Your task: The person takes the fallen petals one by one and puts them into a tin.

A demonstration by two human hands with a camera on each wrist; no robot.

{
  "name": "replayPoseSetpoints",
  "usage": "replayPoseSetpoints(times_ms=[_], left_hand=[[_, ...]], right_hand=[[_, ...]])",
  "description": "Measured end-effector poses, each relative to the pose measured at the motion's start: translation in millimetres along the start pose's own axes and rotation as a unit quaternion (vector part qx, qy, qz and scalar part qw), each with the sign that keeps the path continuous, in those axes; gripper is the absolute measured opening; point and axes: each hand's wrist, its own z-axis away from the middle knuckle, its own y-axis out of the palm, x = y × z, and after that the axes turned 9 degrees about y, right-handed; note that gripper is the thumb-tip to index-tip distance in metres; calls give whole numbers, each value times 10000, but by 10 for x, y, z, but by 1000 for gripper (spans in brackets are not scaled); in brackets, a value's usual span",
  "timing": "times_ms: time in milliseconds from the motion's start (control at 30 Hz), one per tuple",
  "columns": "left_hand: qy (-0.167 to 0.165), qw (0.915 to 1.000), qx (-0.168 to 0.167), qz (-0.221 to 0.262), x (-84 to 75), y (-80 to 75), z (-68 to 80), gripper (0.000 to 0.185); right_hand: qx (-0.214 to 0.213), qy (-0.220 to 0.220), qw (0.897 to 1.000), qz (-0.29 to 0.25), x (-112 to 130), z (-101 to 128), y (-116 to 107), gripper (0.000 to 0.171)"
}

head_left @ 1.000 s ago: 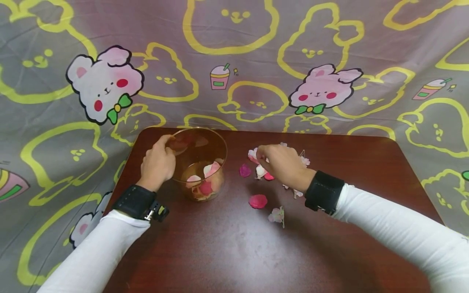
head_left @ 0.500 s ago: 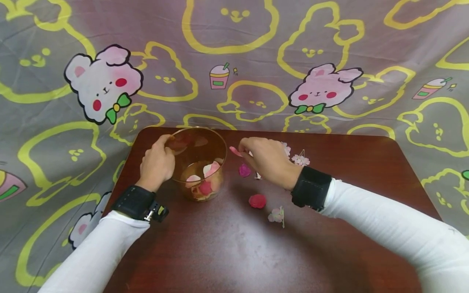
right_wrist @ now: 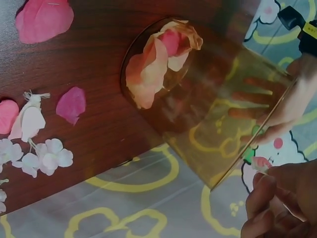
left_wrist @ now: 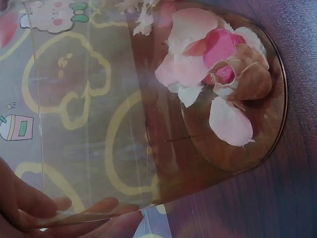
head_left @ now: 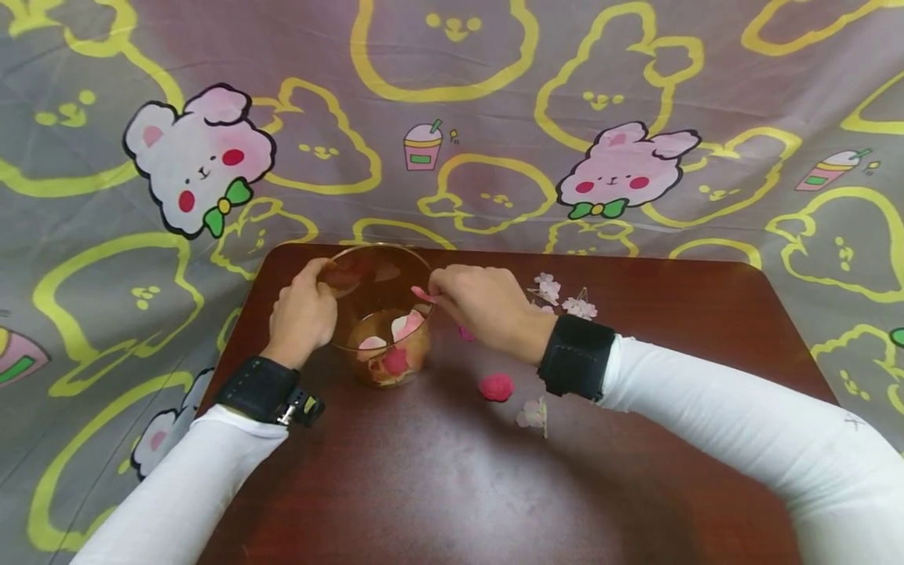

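A clear amber vase (head_left: pixel 377 290) stands at the table's left. Pink and white petals (left_wrist: pixel 188 69) lie in its bottom. My left hand (head_left: pixel 302 318) grips the vase's left side at the rim, its fingers partly seen through the tinted wall in the right wrist view. Between thumb and fingers, my right hand (head_left: pixel 487 302) pinches a pink petal (head_left: pixel 424 295) right at the vase's right rim. That petal (right_wrist: pixel 260 163) shows small at the fingertips in the right wrist view. Under the right hand, a magenta petal (head_left: pixel 466 333) is partly hidden.
Small pale blossoms (head_left: pixel 579 306) lie right of the vase, behind my right wrist. Closer to me are a red petal (head_left: pixel 497 387) and a pale flower sprig (head_left: pixel 533 413). A patterned cloth (head_left: pixel 494 78) hangs behind the dark wooden table (head_left: pixel 678 314).
My right hand has lifted a pink petal from the group of flowers and moved left with it to the vase's rim. The left hand keeps its grip on the vase.
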Motion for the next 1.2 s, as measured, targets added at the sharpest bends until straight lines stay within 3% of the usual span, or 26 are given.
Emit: replayPoseSetpoints(times_ms=[333, 733, 967, 1200], left_hand=[[-42, 10000, 19, 10, -4, 5, 14, 46], [-33, 10000, -39, 14, -8, 10, -1, 45], [-29, 10000, -41, 13, -5, 9, 6, 45], [-17, 10000, -10, 35, -7, 10, 4, 45]], right_hand=[[300, -102, 9991, 293, 107, -75, 68, 8], [195, 14, 9994, 272, 56, -112, 17, 16], [336, 496, 9982, -4, -92, -150, -67, 16], [434, 1032, 9936, -169, -412, -152, -2, 17]])
